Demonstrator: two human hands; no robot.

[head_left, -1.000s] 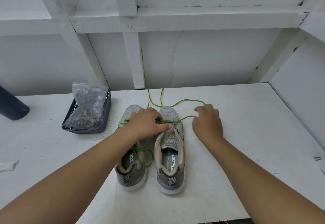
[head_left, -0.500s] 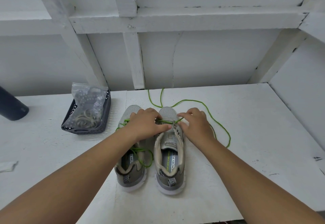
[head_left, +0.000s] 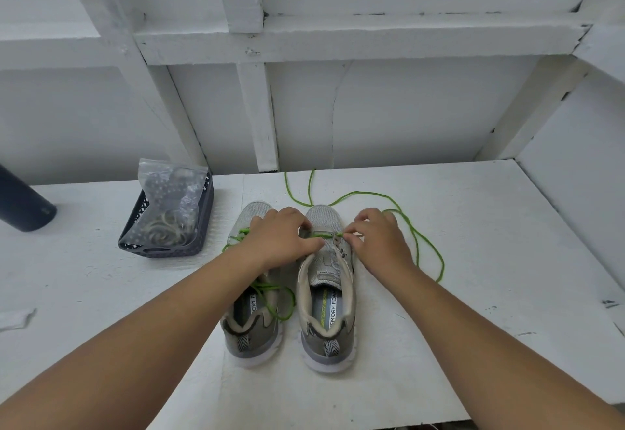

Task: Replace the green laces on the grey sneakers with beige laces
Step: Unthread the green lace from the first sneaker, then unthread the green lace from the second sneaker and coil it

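Two grey sneakers stand side by side on the white table, toes away from me. The left sneaker (head_left: 252,325) still carries its green lace (head_left: 270,297). The right sneaker (head_left: 326,297) has most eyelets bare; its green lace (head_left: 419,247) crosses only the lowest eyelets and trails loose over the table to the right and back. My left hand (head_left: 277,240) rests on the right sneaker's toe side, fingers pinching the lace at the left eyelet. My right hand (head_left: 378,240) pinches the lace at the right eyelet. Beige laces (head_left: 165,227) lie bagged in the basket.
A dark perforated basket (head_left: 199,247) with a clear plastic bag stands left of the sneakers. A dark cylinder (head_left: 23,206) lies at the far left edge. A scrap of white paper (head_left: 13,318) lies near the left. White walls and beams close the back and right.
My right hand came back from the right of the sneaker to the eyelet, leaving a pulled-out loop of green lace lying on the table. My left hand stayed put.
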